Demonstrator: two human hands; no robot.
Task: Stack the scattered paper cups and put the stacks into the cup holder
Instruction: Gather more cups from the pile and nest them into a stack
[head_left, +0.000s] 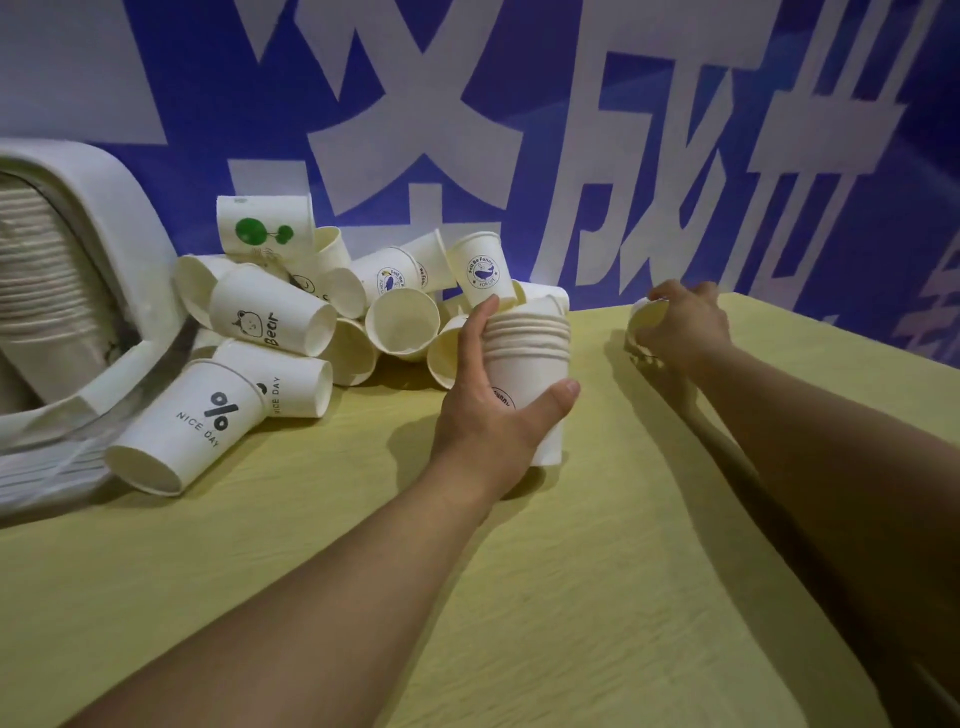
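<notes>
I read the left hand (493, 410) as wrapped around the stack of nested cups (524, 358); thumb on the near side, fingers (480, 325) curled round the far side; the stack stands upright on the worktop (519, 597), mouth up, long axis vertical; several rims show in tight bands near its top.

I read the right hand (680, 325) as curled round a single cup (647, 317) at the far right of the worktop; the cup lies tilted, mouth turned toward the left, its long axis closer to horizontal than vertical; I cannot tell whether it is off the surface.

The relation that governs the coming move: the single cup lies to the right of the stack and apart from it, with bare worktop between; the stack's open mouth faces up, the cup's base does not yet point down; I judge the cup must be turned upright and carried leftward over the stack before it can nest.

The loose pile of cups (311, 312) lies left of the stack, against the wall; the left hand is nearer to it. The cup holder (104, 218) sits at far left, well apart from both hands, already filled with stacked rims.
</notes>
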